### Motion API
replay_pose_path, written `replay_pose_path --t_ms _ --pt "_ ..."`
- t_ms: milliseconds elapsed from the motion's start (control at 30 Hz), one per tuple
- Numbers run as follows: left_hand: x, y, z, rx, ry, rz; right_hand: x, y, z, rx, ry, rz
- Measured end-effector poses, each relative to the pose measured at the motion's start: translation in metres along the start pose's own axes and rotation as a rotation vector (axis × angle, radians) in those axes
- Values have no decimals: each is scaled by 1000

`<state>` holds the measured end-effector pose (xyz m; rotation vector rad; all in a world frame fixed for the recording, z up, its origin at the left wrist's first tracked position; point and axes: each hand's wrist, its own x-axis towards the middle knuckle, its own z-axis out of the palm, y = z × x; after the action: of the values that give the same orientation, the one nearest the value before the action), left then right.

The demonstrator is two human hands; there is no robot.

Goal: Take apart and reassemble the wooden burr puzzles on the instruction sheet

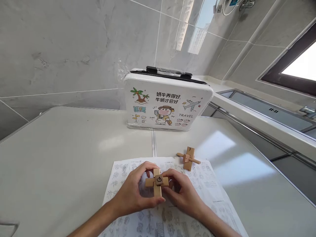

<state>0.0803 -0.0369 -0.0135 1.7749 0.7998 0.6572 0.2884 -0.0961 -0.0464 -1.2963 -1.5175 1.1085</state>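
A wooden interlocking puzzle (157, 191) shaped like a cross sits between my two hands, above the paper. A dark hand-drawn mark shows on its central block. My left hand (134, 189) grips it from the left, with the thumb at the near end and the fingers at the far end. From the right, my right hand (181, 189) closes its thumb and fingers on the puzzle's right arm. Farther back on the right lies a second wooden puzzle assembly (189, 159), with a flat marked piece and a thin rod crossing it.
Beneath my hands is a printed sheet (123, 174) covered in small diagrams, lying on a white table (61, 158). A white cartoon-printed case (148, 108) in clear plastic stands at the back. To the right is a counter with a sink (269, 107).
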Motion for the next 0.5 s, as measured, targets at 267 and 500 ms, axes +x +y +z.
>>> replay_pose_path --t_ms 267,500 --pt "-1 -1 1 30 13 -37 -2 2 2 53 17 -1" --pt "-1 -3 4 106 47 -35 -2 3 4 154 0 33"
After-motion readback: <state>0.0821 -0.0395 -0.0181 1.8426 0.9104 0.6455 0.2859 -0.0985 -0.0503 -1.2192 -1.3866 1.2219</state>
